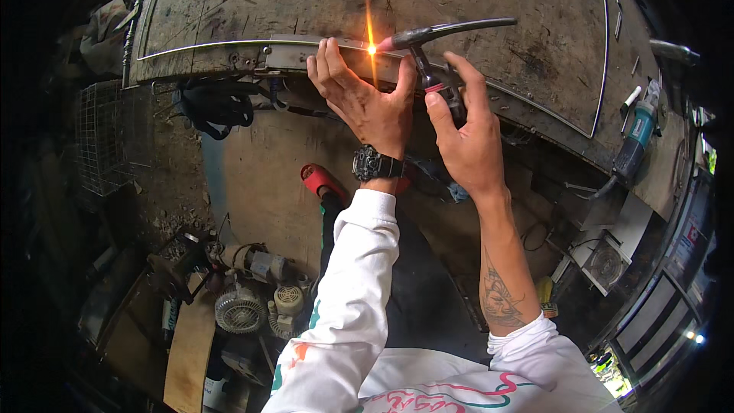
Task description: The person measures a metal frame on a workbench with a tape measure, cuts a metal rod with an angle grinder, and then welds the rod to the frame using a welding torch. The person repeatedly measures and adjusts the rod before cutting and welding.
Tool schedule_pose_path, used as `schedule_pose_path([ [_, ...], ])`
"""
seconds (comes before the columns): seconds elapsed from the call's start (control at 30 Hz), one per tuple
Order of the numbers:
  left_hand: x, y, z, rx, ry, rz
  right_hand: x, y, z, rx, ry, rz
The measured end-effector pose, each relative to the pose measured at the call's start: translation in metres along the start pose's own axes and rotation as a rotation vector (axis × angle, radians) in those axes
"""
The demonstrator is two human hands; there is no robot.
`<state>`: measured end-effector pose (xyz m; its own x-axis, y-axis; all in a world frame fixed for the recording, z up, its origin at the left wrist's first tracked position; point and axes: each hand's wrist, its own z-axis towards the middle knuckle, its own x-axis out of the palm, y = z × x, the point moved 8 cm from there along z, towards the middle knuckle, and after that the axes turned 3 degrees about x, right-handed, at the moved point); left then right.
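Observation:
My right hand (470, 145) is closed around the handle of a TIG welding torch (436, 34), with the index finger stretched forward along it. From the torch's pink nozzle a bright orange arc (372, 50) glows against a flat metal bar (290, 56) at the worktable's near edge. Just left of the nozzle, my left hand (369, 107) lies over the bar, fingers and thumb spread apart, wearing a black wristwatch (376, 164). A thin metal rod frame (200, 46) runs along the tabletop, meeting the bar. Glare hides the exact spot under the arc.
The scuffed wooden worktable (260, 0) spans the far side. A teal angle grinder (641, 134) and a white marker (631, 96) lie at its right. Black straps (218, 103) hang below the edge. Electric motors (241, 310) stand lower left, near a wire cage (103, 138). A red slipper (321, 183) shows below.

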<state>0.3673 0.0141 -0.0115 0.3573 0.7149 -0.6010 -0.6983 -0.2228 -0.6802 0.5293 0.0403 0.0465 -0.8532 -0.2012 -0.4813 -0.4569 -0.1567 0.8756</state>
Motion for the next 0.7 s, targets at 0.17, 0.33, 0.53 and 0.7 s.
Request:
schedule_pose_path([
  [0.17,-0.017,-0.007,0.003,0.015,0.107,0.075,-0.009,-0.021,-0.011,0.303,-0.078,0.204],
  [0.33,-0.063,0.035,0.04,0.183,0.129,-0.009,-0.016,-0.033,-0.021,0.357,-0.069,0.373],
  [0.53,-0.091,0.115,0.139,0.469,0.23,0.126,0.006,-0.01,-0.029,0.253,-0.092,0.201],
  [0.7,-0.087,0.141,0.16,0.451,0.294,0.001,0.021,0.001,-0.034,0.239,-0.155,0.144],
])
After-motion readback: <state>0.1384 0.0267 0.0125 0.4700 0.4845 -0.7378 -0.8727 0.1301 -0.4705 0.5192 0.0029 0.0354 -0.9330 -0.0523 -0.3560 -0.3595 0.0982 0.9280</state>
